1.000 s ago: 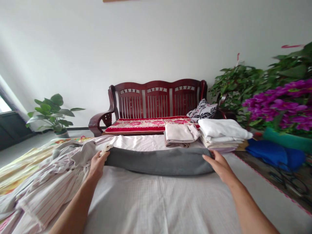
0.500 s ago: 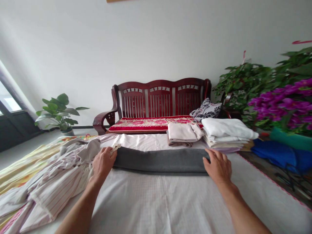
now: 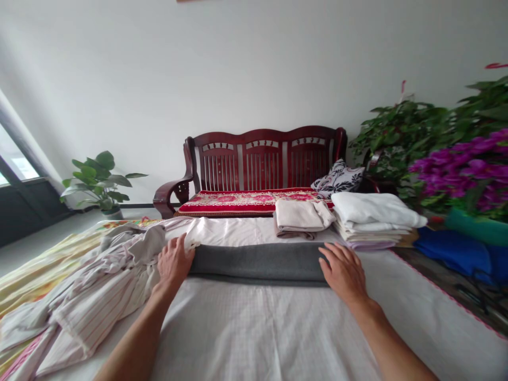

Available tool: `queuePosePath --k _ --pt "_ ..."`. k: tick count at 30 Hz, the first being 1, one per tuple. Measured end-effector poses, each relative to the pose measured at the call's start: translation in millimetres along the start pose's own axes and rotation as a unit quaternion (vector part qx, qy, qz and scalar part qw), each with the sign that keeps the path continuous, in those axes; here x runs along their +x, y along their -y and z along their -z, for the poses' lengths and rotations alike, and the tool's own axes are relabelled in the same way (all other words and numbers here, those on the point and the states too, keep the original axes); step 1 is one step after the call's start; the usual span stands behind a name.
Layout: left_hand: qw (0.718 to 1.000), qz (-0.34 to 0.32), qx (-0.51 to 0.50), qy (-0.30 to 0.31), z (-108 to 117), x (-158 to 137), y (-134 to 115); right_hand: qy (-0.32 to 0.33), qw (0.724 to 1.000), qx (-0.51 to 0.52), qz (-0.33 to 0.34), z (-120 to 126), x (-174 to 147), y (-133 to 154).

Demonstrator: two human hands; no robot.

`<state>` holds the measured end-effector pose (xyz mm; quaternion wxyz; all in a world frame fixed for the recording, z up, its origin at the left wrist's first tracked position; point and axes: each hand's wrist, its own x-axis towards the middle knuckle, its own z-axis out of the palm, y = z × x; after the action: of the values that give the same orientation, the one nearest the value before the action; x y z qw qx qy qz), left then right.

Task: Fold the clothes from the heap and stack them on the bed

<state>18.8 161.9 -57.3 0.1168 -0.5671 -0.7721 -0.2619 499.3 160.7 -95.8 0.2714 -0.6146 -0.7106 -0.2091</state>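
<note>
A dark grey cloth garment (image 3: pixel 257 263), folded into a long narrow strip, lies crosswise on the white sheet (image 3: pixel 246 328). At its left end is my left hand (image 3: pixel 174 262), fingers extended and slightly apart, touching the end edge. A small pale bit of material (image 3: pixel 193 245) shows beside those fingertips. My right hand (image 3: pixel 344 270) lies over the strip's right end with its fingers spread, covering that corner. The exact kind of garment cannot be made out.
Crumpled light clothes (image 3: pixel 103 296) lie left of my left hand. Beyond the strip stand a small folded beige stack (image 3: pixel 304 216) and a taller white folded stack (image 3: pixel 377 211). Farther back is a red wooden bench (image 3: pixel 262 164). Purple flowers (image 3: pixel 468 166) stand at right.
My right hand has moved left, further onto the strip's end. My left hand's fingers have loosened from a closer grip, and the pale bit there is now less visible.
</note>
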Motion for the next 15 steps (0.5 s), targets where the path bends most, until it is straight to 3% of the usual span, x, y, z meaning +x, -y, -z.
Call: queuePosePath --k 1,3,7,10,15 --pt "0.999 -0.042 -0.008 -0.031 0.7 -2.6 -7.0 0.005 1.000 0.007 0.012 1.0 1.4 6.6" --pt "0.990 -0.128 -0.061 -0.023 -3.2 -10.3 -22.7 0.028 0.999 0.017 0.043 0.0 2.7 20.5" --pt "0.948 -0.274 -0.104 0.126 -28.7 -32.8 -48.0 0.115 0.992 0.010 0.045 -13.3 -1.5 32.6" --pt "0.940 -0.285 -0.044 0.180 -46.5 -45.3 -51.5 0.168 0.986 -0.002 -0.011 -26.2 -6.7 22.2" --pt "0.945 -0.263 0.002 0.195 -53.1 -46.2 -37.5 0.155 0.987 -0.004 -0.037 -33.1 -9.0 5.5"
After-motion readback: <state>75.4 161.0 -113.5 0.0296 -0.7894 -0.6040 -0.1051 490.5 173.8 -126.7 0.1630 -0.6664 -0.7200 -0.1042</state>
